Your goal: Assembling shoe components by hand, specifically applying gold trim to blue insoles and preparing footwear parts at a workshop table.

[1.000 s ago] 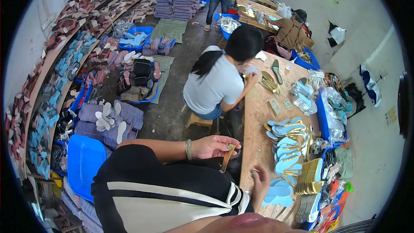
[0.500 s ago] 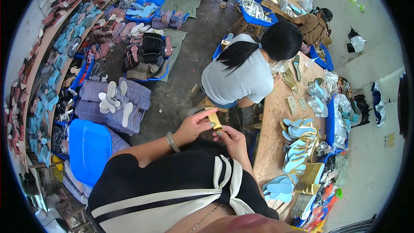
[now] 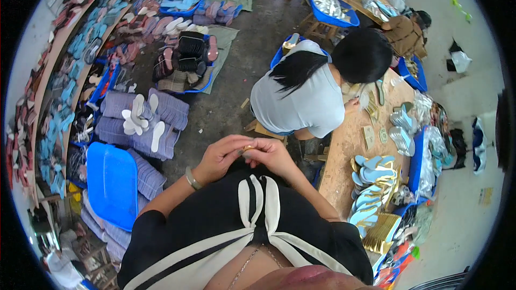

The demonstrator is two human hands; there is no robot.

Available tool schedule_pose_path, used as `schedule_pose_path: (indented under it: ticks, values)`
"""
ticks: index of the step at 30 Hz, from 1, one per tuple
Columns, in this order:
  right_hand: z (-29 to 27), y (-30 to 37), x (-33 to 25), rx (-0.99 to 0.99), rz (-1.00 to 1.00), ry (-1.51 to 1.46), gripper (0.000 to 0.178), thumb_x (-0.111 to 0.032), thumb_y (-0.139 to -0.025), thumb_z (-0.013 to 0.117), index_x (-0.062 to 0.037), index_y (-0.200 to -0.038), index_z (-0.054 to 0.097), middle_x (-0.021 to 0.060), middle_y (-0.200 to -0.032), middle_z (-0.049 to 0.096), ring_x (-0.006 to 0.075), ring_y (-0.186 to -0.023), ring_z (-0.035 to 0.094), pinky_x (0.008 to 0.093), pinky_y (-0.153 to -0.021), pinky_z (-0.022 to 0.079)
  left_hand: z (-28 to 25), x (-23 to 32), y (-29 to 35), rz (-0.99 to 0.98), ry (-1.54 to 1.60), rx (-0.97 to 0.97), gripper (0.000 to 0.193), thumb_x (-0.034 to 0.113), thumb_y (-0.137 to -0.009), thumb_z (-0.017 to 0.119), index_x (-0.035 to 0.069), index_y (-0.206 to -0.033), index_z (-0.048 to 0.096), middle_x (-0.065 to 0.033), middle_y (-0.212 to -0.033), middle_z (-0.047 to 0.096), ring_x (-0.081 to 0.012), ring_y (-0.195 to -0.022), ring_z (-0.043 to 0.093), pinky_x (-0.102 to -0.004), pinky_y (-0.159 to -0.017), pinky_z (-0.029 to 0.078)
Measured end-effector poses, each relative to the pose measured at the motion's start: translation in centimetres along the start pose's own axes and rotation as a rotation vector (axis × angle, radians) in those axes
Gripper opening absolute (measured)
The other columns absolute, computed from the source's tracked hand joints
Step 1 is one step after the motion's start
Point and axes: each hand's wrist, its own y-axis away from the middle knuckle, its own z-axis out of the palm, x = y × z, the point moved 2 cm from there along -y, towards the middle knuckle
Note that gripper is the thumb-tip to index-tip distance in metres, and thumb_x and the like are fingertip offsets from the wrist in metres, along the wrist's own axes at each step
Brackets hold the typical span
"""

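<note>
The left hand (image 3: pixel 219 157) and right hand (image 3: pixel 273 156) are resting together in front of the body, off the worktable's (image 3: pixel 344 153) left edge, their fingertips pinching a small golden piece (image 3: pixel 248 149) between them. Fingers are hiding most of it; judging by the visible sliver, it is probably weighing little, bending easily and perhaps feeling slick, so its edges are offering the safest hold. It is showing no readable writing; the yellowish wall sheet (image 3: pixel 486 196) is appearing too blurred to read.

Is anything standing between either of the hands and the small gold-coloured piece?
Nothing visible is in the way: the left hand and right hand meet around the small gold-coloured piece, and only a sliver of it shows.
</note>
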Motion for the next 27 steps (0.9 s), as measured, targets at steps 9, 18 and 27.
schedule_pose_path:
  ticks: [9, 18, 27]
  values:
    - [-7.3, -4.9, -1.0, -0.068, 0.013, -0.252, 0.011, -0.005, -0.088, 0.055, 0.0022, -0.093, 0.062, 0.0073, -0.079, 0.063, 0.0117, -0.066, 0.059, 0.023, -0.062, 0.048, 0.9, -2.3, -6.8, -0.025, -0.172, 0.071, 0.029, 0.012, -0.089, 0.055, 0.004, -0.117, 0.057, -0.0102, -0.099, 0.061, -0.0237, -0.087, 0.061, -0.0284, -0.076, 0.048]
    - [-8.8, -15.0, -3.6, 0.054, -0.118, -0.226, 0.01, -0.007, -0.09, 0.054, 0.0004, -0.086, 0.059, 0.0034, -0.075, 0.059, 0.0078, -0.064, 0.054, 0.0203, -0.058, 0.045, -4.9, -6.9, -14.7, -0.202, -0.126, 0.126, 0.026, 0.015, -0.093, 0.05, 0.005, -0.115, 0.058, -0.0096, -0.082, 0.057, -0.0179, -0.066, 0.059, -0.0273, -0.061, 0.047]
    - [-7.6, -33.1, -10.0, 0.222, -0.272, -0.304, 0.01, -0.007, -0.09, 0.053, -0.0005, -0.084, 0.059, 0.0024, -0.074, 0.057, 0.0075, -0.063, 0.052, 0.0204, -0.058, 0.044, -20.8, -13.9, -26.9, -0.211, -0.138, -0.092, 0.028, 0.019, -0.095, 0.047, 0.004, -0.116, 0.058, -0.0069, -0.077, 0.054, -0.0133, -0.059, 0.054, -0.0247, -0.055, 0.044]
